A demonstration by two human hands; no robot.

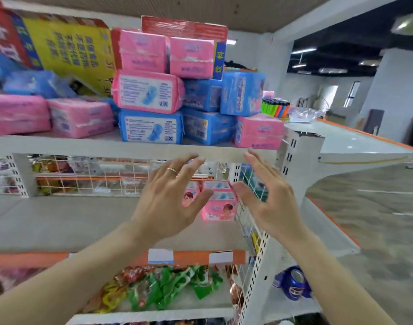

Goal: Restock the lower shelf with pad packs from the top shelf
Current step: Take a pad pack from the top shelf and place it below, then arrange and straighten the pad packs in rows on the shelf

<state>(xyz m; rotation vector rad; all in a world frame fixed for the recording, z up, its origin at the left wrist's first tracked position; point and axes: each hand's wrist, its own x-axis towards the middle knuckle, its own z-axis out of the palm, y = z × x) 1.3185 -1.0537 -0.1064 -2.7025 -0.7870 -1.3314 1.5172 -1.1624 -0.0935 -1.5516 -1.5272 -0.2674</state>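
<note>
Pink and blue pad packs are piled on the top shelf [130,150]: a pink pack [148,92] lies on a blue pack [151,126], and another pink pack [259,131] sits at the right end. Two pink packs [219,205] stand at the back right of the lower shelf [60,221]. My left hand [168,200] and my right hand [268,198] hover side by side in front of the lower shelf, just below the top shelf's edge. Both have spread fingers and hold nothing.
A yellow and red carton [67,48] leans at the top shelf's back left. A wire divider [250,221] bounds the lower shelf on the right. Snack bags [158,289] fill the shelf below. Coloured lighters [275,106] stand on the neighbouring shelf's top.
</note>
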